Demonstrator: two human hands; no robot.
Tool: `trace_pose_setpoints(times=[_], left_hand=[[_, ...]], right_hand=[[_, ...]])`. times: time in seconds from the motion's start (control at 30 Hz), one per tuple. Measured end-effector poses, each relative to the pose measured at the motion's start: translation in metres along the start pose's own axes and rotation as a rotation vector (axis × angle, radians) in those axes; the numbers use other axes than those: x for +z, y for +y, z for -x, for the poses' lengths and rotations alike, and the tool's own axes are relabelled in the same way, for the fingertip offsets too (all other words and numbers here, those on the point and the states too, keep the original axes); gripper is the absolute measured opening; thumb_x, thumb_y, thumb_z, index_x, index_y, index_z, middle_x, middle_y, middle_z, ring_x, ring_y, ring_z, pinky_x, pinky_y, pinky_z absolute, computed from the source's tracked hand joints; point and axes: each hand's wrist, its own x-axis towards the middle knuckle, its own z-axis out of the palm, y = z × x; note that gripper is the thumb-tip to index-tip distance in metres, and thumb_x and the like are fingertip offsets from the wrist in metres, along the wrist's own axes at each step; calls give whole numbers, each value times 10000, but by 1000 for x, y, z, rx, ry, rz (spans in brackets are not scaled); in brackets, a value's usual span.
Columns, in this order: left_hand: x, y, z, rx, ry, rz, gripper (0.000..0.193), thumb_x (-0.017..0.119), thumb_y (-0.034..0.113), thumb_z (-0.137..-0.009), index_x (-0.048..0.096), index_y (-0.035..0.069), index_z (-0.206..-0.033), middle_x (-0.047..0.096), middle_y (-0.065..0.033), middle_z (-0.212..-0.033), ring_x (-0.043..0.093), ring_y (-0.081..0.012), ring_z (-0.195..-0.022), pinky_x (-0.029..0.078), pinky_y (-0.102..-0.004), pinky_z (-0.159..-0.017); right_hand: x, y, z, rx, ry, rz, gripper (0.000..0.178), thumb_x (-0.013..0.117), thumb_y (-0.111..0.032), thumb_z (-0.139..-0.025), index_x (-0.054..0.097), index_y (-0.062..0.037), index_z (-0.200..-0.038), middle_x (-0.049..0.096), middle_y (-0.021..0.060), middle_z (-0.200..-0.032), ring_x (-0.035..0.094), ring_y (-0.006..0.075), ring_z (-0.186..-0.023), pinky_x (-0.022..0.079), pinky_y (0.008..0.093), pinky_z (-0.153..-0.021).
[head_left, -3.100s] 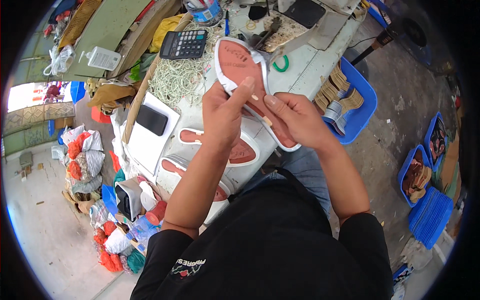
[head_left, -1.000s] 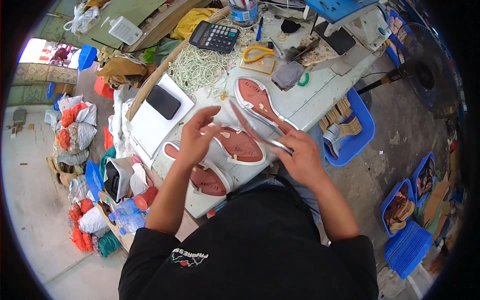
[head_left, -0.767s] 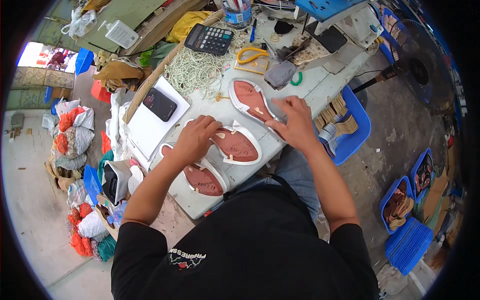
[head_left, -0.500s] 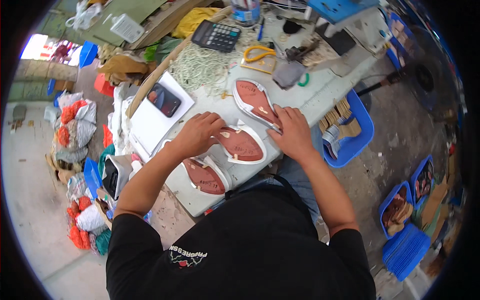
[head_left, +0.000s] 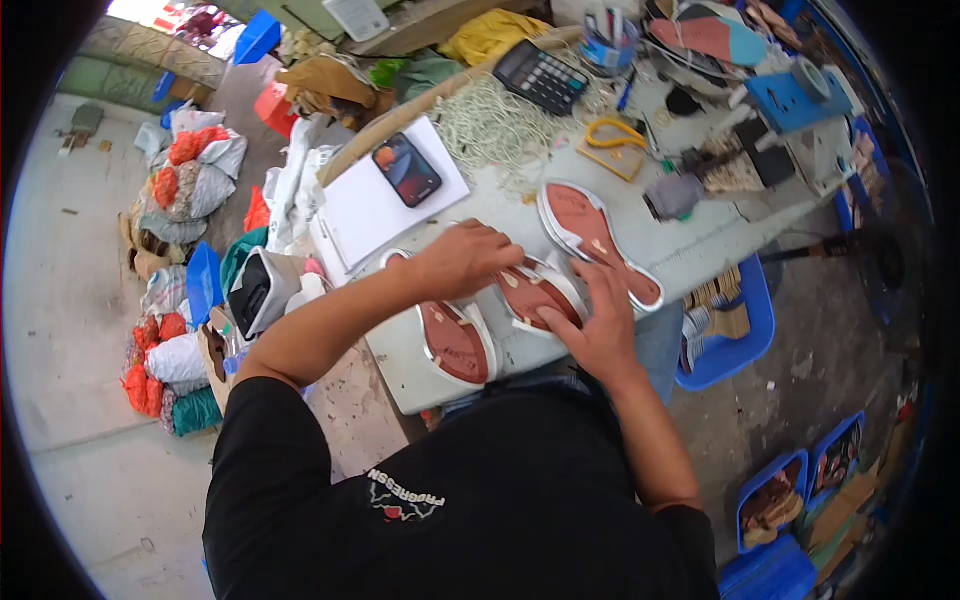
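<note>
Three reddish-brown shoe insoles with white edging lie on the table in front of me. My left hand is closed at the upper end of the middle insole; the fingers hide that end. On the same piece's right side, my right hand has its thumb on the brown face and its fingers over the white edge strip. To the left, another insole lies partly under my left forearm. A full-length insole rests beyond my right hand, close to its fingers.
A phone lies on white paper at the table's left. Tangled cord, a calculator, yellow-handled snips and a blue-topped device sit farther back. A blue bin stands off the right edge.
My right hand has left the full-length insole and moved onto the middle one. My left hand stays at the middle insole. The whole view has shifted.
</note>
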Motion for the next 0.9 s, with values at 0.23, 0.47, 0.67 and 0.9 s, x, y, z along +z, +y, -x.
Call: trace_pose_setpoints(times=[0.23,0.47,0.67,0.9], left_hand=[[-66,9,-9,-133,-82,455,443,862,230,-782,665,59,-1140,672,-118,-945,672,-327,-870,523,-421,-735],[-91,54,-25,-8,70,338,429,843,418,-843,737,81,-1086,653,-110,-825,654,-336,-782,491,-426,-705],[-104,66,-32,49,57,298,427,840,426,-844,761,116,-1129,626,-76,-779,634,-313,-749,458,-417,-685],[-98,70,-39,74,27,281,483,855,389,-829,770,97,-1204,592,-75,-739,609,-286,-691,435,-403,-637]], right_hand=[[-5,7,-1,589,-203,-950,607,888,-115,-851,602,31,-1366,745,79,-1142,705,140,-1051,573,313,-932],[-54,-15,-35,524,-252,-1173,197,711,-74,-1005,672,10,-1178,732,27,-1005,679,50,-895,535,213,-743],[-70,-13,-42,462,-414,-1035,94,673,-65,-1031,677,-5,-1103,705,-12,-961,620,9,-880,502,191,-762],[-73,-13,-42,396,-292,-773,117,674,-123,-1052,669,-16,-1008,684,-28,-900,593,16,-826,529,249,-799]])
